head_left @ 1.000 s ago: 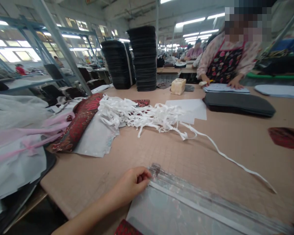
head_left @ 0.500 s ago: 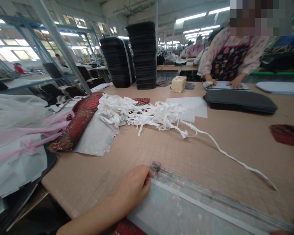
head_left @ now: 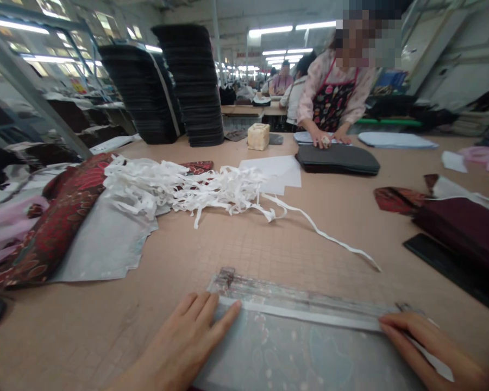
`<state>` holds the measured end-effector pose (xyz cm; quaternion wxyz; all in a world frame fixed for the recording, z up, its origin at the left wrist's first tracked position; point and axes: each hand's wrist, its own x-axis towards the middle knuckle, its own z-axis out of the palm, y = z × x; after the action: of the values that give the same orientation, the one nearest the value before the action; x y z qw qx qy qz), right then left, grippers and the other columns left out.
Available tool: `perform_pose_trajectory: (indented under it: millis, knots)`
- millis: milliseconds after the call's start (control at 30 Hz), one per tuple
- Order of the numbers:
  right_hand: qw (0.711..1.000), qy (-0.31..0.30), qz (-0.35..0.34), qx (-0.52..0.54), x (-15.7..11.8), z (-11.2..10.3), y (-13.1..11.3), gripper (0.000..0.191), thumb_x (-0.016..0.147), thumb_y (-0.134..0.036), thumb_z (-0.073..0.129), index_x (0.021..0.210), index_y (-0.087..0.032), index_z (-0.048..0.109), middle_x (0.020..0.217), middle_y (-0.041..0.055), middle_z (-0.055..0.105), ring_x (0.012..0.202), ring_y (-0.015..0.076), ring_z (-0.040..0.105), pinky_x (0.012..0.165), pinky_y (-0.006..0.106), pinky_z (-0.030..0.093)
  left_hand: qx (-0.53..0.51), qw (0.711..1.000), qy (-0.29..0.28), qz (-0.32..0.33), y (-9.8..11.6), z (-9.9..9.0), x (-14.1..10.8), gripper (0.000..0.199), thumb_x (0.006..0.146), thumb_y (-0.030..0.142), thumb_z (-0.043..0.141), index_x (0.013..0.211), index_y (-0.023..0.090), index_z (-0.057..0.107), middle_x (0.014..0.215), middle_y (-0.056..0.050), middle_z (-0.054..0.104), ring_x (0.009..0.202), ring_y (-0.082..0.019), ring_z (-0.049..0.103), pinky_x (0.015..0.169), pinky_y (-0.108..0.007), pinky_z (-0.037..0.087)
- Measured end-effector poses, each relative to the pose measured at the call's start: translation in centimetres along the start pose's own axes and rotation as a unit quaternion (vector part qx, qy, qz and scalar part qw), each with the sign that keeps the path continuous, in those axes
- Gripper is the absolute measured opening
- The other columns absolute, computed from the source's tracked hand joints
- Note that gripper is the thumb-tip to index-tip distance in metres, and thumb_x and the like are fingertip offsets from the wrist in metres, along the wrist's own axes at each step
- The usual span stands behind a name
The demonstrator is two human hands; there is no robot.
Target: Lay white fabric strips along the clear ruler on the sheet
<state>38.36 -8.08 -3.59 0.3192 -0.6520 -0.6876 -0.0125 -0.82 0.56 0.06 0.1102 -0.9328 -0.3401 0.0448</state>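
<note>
A grey, faintly patterned sheet (head_left: 293, 350) lies at the near edge of the table, with a white strip (head_left: 309, 314) running across it close to its far edge. My left hand (head_left: 195, 326) rests on the sheet's left side, fingers extended and thumb apart at the strip's left end. At the other end, my right hand (head_left: 427, 345) pinches the white strip between thumb and fingers, and a loose tail of it shows under the hand. A heap of white strips (head_left: 228, 190) lies beyond, one strand trailing right.
Red patterned fabric (head_left: 77, 212) lies at left. Tall dark stacks (head_left: 193, 87) stand at the back beside a pale block (head_left: 258, 136). A person (head_left: 334, 98) leans over papers behind a dark pad stack (head_left: 337, 159). Maroon material (head_left: 464, 228) sits at right.
The view has turned right. My left hand has gone from a closed grip to lying spread on the sheet. My right hand has come into clear view, pinching the strip.
</note>
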Motion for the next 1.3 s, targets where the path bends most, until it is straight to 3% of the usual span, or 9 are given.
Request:
perform_pose_trajectory:
  millis: [133,333,467,567,733,900,1033,1167,1300]
  knots:
    - [0.998,-0.016,-0.054,-0.024,1.0,-0.3,-0.7,0.017,0.085,-0.04,0.049,0.09,-0.026,0.058,0.083,0.0,0.065,0.075,0.018,0.063,0.064,0.027,0.052,0.005,1.0,-0.004,-0.011,0.3,0.1,0.5,0.052,0.081,0.009,0.046,0.129,0.028,0.042,0.106,-0.008,0.059,0.096,-0.024,0.053,0.084,-0.04,0.036]
    - [0.998,-0.025,-0.049,-0.017,1.8,-0.8,-2.3,0.012,0.087,-0.031,0.048,0.085,-0.025,0.057,0.077,0.0004,0.063,0.072,0.0173,0.062,0.064,0.028,0.05,0.016,0.999,0.021,0.02,1.7,0.5,1.7,0.041,0.081,0.011,0.044,0.121,0.017,0.052,0.112,-0.011,0.057,0.103,-0.025,0.049,0.089,-0.038,0.035]
    - [0.999,-0.039,-0.029,-0.003,1.7,-0.8,-2.6,0.011,0.086,-0.028,0.048,0.083,-0.024,0.057,0.077,0.0005,0.062,0.073,0.0169,0.061,0.065,0.028,0.05,0.051,0.998,-0.029,0.026,2.5,-0.4,2.7,0.059,0.079,0.009,0.047,0.133,0.028,0.038,0.11,-0.012,0.058,0.096,-0.027,0.054,0.08,-0.041,0.041]
    - [0.999,-0.047,-0.018,0.01,1.7,-0.8,-2.6,0.011,0.086,-0.026,0.047,0.082,-0.023,0.057,0.075,0.0007,0.062,0.072,0.017,0.06,0.064,0.028,0.049,0.027,0.998,-0.045,0.03,2.5,-1.1,3.5,0.056,0.078,0.009,0.048,0.131,0.027,0.041,0.102,-0.011,0.06,0.09,-0.026,0.055,0.078,-0.041,0.042]
    - [0.997,-0.069,0.004,0.018,1.8,-0.9,-3.0,0.011,0.086,-0.022,0.047,0.081,-0.022,0.056,0.076,0.0024,0.061,0.073,0.0182,0.058,0.066,0.031,0.048,-0.038,0.99,-0.027,0.132,3.6,-2.2,6.2,0.041,0.08,0.006,0.042,0.12,0.012,0.051,0.1,-0.013,0.06,0.086,-0.025,0.054,0.073,-0.039,0.045]
    - [0.996,-0.078,0.025,0.028,2.0,-0.9,-3.4,0.014,0.085,-0.016,0.044,0.079,-0.021,0.055,0.076,0.0036,0.06,0.074,0.0187,0.057,0.067,0.032,0.046,-0.098,0.973,-0.011,0.207,6.4,-3.0,9.8,0.044,0.081,0.01,0.045,0.125,0.013,0.045,0.103,-0.012,0.059,0.087,-0.024,0.054,0.071,-0.037,0.047]
    - [0.993,-0.083,0.079,0.027,1.9,-1.4,-2.9,0.014,0.082,-0.014,0.044,0.077,-0.02,0.056,0.076,0.0035,0.059,0.075,0.0188,0.056,0.069,0.032,0.045,-0.094,0.968,-0.018,0.231,7.3,-2.2,11.0,0.035,0.081,0.006,0.043,0.114,0.01,0.053,0.102,-0.012,0.06,0.087,-0.024,0.055,0.07,-0.035,0.049]
    - [0.979,-0.088,0.173,0.055,1.4,-2.4,-1.6,0.012,0.08,-0.014,0.045,0.077,-0.02,0.056,0.077,0.0016,0.06,0.075,0.0172,0.057,0.069,0.03,0.044,-0.082,0.969,0.01,0.234,6.8,-1.1,10.7,0.043,0.078,0.001,0.041,0.118,0.012,0.051,0.108,-0.009,0.06,0.092,-0.022,0.054,0.076,-0.032,0.049]
    - [0.971,-0.082,0.215,0.064,1.0,-3.0,-0.5,0.011,0.079,-0.014,0.046,0.076,-0.02,0.055,0.075,0.0001,0.059,0.071,0.0158,0.055,0.065,0.027,0.042,-0.1,0.964,0.026,0.244,6.4,-0.9,10.6,0.051,0.078,0.002,0.038,0.127,0.015,0.044,0.111,-0.009,0.059,0.096,-0.022,0.054,0.08,-0.032,0.048]
